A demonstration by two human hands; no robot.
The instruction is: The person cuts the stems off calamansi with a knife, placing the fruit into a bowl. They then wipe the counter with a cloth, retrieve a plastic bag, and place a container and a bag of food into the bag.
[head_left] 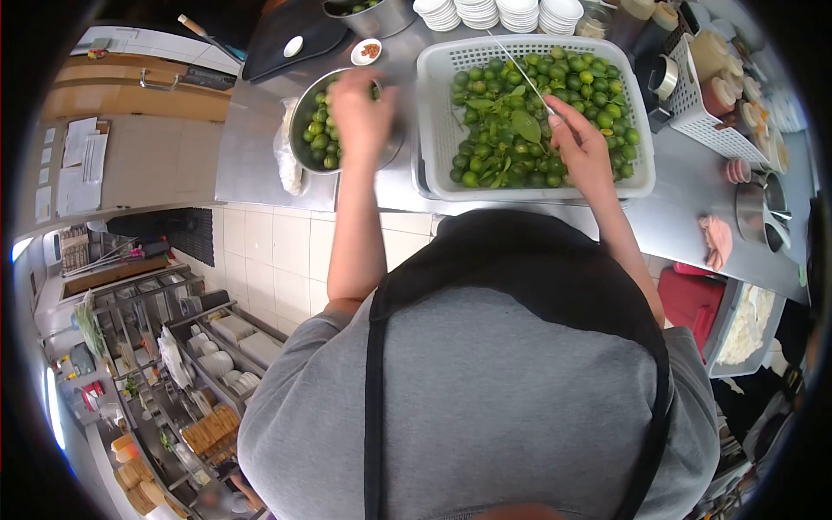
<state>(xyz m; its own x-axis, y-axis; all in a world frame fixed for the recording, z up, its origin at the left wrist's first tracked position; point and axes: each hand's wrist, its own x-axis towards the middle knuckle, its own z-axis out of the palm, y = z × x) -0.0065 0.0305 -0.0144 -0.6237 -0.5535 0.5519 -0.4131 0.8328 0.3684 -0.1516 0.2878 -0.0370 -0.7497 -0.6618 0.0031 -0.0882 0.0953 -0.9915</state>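
My left hand (360, 117) is over a metal bowl (394, 149) of small green limes (321, 139). It is blurred, but a gap shows between thumb and fingers, and I see nothing held in it. In my right hand (579, 143) is a long thin metal blade (518, 62), its tip pointing up and to the left; its handle is hidden by the fingers. This hand is above a white perforated plastic basket (442, 78) filled with more limes (598, 91) and green leaves (525, 126).
Behind the basket stand stacks of small white dishes (518, 13). A small dish of reddish bits (367, 52) sits behind the bowl, and a plastic bag (289, 165) lies at its left. At the right are a bottle rack (706, 130) and a pink cloth (716, 241).
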